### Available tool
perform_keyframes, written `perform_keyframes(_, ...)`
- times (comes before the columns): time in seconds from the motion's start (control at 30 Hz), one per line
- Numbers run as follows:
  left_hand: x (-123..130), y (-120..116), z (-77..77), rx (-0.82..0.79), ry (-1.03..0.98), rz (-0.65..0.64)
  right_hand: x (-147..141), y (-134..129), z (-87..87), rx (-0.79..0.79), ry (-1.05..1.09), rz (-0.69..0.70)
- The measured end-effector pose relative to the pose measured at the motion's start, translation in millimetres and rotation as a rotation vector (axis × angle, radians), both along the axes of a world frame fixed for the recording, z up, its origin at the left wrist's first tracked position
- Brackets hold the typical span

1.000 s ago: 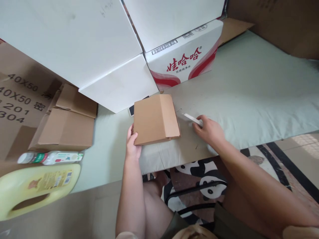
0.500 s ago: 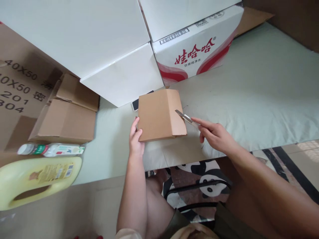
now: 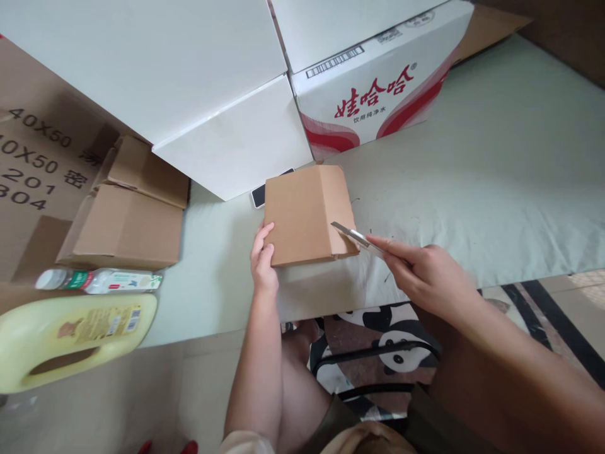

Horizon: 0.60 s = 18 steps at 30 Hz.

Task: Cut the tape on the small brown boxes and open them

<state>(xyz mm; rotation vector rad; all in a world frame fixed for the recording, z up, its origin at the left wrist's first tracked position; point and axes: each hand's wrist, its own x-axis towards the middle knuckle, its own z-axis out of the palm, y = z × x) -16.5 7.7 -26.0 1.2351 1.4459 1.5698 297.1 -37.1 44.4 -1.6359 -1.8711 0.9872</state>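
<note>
A small brown cardboard box [image 3: 297, 217] rests near the front edge of the cloth-covered table. My left hand [image 3: 263, 257] grips its left side, thumb at the front corner and fingers along the edge. In my right hand [image 3: 416, 268] is a utility knife [image 3: 362, 239] with a bare metal blade. The blade lies over the box's right-hand face and points to the left; whether it touches the cardboard I cannot tell. Behind the box a phone [image 3: 258, 197] is partly hidden.
Large white cartons [image 3: 236, 139] and a red-and-white carton [image 3: 373, 104] stand behind. At left are brown boxes [image 3: 127, 221], a plastic bottle [image 3: 101, 281] and a yellow jug [image 3: 113, 321]. A panda-print chair [image 3: 401, 359] is below the table edge.
My right hand and the knife have shifted a little right and down, the blade now lower on the box's right-hand face. The left hand still grips the box.
</note>
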Motion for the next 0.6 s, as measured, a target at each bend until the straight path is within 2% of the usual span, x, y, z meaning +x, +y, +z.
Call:
perform_keyframes(0.2, -2, 0, -4.8, 0.011, 0.027, 0.0, -8, -22, 5.7, 0.2, -0.196, 0.03)
perform_keyframes(0.3, -1, 1, -5.0, 0.019, 0.044, 0.014, -11, -30, 6.9, 0.223, -0.214, 0.062)
perform_keyframes(0.4, -1, 1, -4.8, 0.017, 0.047, 0.021, -4, -35, 12.0, 0.2, -0.151, 0.081)
perform_keyframes(0.5, -1, 2, -4.3, 0.009, 0.032, 0.018, 11, -36, 16.6, 0.077, 0.012, 0.141)
perform_keyframes(0.57, -1, 2, -3.6, 0.005, 0.018, 0.015, 19, -29, 13.7, 0.033, 0.123, 0.088)
perform_keyframes(0.6, 0, 2, -3.0, 0.004, 0.01, 0.016, 22, -23, 9.5, 0.061, 0.142, -0.005)
